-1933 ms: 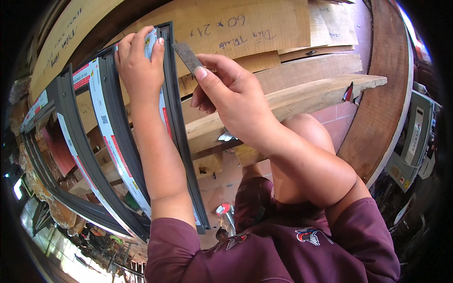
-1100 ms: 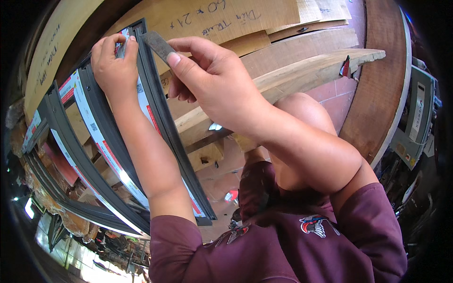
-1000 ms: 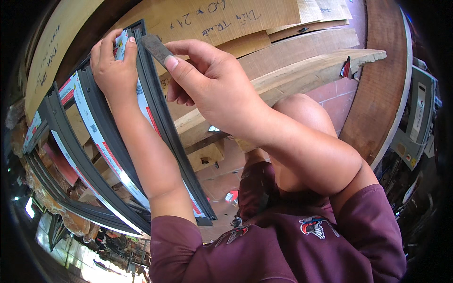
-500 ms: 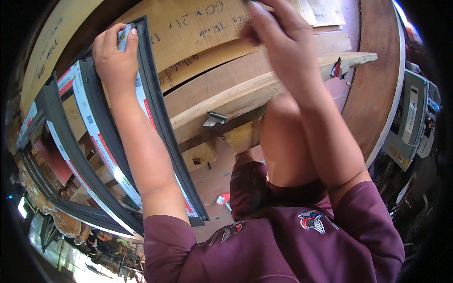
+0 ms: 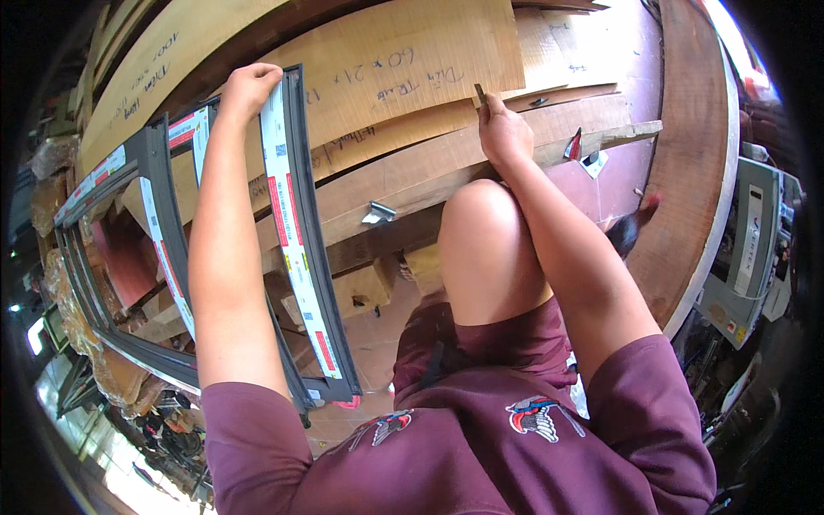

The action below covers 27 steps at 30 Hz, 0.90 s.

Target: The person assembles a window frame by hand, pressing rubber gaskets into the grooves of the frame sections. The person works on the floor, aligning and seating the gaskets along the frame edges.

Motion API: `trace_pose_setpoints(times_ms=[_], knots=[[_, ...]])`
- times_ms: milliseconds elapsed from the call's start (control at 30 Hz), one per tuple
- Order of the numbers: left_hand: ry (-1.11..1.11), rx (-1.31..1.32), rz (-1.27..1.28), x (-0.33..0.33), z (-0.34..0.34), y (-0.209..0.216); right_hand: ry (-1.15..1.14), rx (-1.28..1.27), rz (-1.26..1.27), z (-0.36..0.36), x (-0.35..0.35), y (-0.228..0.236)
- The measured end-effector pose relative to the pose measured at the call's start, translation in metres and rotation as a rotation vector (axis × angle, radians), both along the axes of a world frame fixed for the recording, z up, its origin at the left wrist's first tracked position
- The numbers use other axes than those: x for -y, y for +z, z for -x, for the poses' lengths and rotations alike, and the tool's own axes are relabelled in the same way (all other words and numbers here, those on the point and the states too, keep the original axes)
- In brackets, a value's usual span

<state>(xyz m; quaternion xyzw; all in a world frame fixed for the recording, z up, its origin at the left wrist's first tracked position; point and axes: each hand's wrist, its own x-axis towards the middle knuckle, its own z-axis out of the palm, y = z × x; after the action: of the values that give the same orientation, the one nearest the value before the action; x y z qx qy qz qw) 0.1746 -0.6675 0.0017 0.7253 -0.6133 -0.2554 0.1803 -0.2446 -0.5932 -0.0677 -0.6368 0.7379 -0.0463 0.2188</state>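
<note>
A dark metal frame (image 5: 318, 249) with several bars stands at my left, with printed white protective film (image 5: 283, 184) along its faces. At its top corner my left hand (image 5: 249, 90) is closed, fingers pinched on the upper end of the nearest bar; the fingertips are partly hidden. My right hand (image 5: 505, 133) is closed around a thin, flat, dark blade-like piece (image 5: 480, 94) that sticks up past the fingers. That hand is over the boards, apart from the frame.
Wide wooden boards (image 5: 369, 64) with handwriting lie behind the frame. A long timber beam (image 5: 429, 172) crosses in front of them, a crumpled silvery scrap (image 5: 378, 212) on it. A brown plank (image 5: 695, 163) borders the right, with a grey machine case (image 5: 748, 249) beyond. My bent knee (image 5: 485, 223) is between my arms.
My right hand has come down and toward me, the thin piece now plain in it. The frame appears turned, showing more film on its nearest bar. My left hand remains at its top.
</note>
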Motion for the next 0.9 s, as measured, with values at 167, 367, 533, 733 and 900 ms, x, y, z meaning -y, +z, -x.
trace_pose_setpoints(times_ms=[167, 367, 533, 733, 900], knots=[[0.084, -0.155, -0.311, 0.014, 0.004, 0.011, 0.008, -0.015, 0.012, 0.004, 0.0, -0.006], [0.139, -0.231, -0.272, 0.008, 0.008, 0.012, 0.016, -0.023, 0.017, 0.006, -0.001, -0.005], [0.15, -0.216, -0.256, 0.006, 0.01, 0.011, -0.024, -0.014, -0.075, 0.005, 0.002, -0.004], [0.176, -0.185, -0.195, 0.011, 0.002, -0.015, -0.057, -0.012, -0.075, 0.004, 0.002, 0.001], [0.153, -0.039, -0.134, 0.011, -0.003, -0.02, -0.054, -0.012, -0.046, 0.005, 0.003, -0.003]])
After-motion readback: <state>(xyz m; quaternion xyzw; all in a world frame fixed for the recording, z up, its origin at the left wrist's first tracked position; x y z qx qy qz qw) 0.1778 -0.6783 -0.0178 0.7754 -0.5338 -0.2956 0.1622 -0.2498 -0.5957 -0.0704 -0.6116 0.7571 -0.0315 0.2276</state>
